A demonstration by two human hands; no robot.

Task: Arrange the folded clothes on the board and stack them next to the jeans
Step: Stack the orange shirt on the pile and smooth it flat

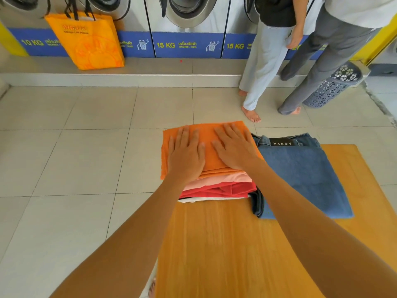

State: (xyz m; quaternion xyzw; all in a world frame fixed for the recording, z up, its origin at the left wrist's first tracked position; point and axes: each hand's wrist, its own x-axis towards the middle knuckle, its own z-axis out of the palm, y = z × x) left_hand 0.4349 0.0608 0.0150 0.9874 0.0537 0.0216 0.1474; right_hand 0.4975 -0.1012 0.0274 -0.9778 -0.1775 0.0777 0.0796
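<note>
Head cam shows you're pretty much at the finish line here: your left hand (pixel 185 155) and right hand (pixel 233 150) are both lying flat, fingers straight, pressing down on the orange shirt (pixel 207 136) that tops the stack of folded clothes (pixel 217 186). Nothing's being gripped, it's just palms smoothing the top layer. Under the orange one you can see a pale pink layer, a red one and a sliver of white at the bottom. The pile sits on the far left part of the wooden board (pixel 214 244), right up against the folded jeans (pixel 305 175), touching them along its right side. So I'd say the stacking itself looks done, and what's left is maybe squaring it up, since the orange piece hangs out past the layers below on the left and far side, and seems to stick out over the board's edge onto the tiled floor (pixel 64 158). Around you: a row of washing machines (pixel 189 24) with an orange bag (pixel 86 39) propped against them, two people standing at the right, and a grey laundry basket (pixel 335 84) beside them. None of that is close enough to bother your pile.
</note>
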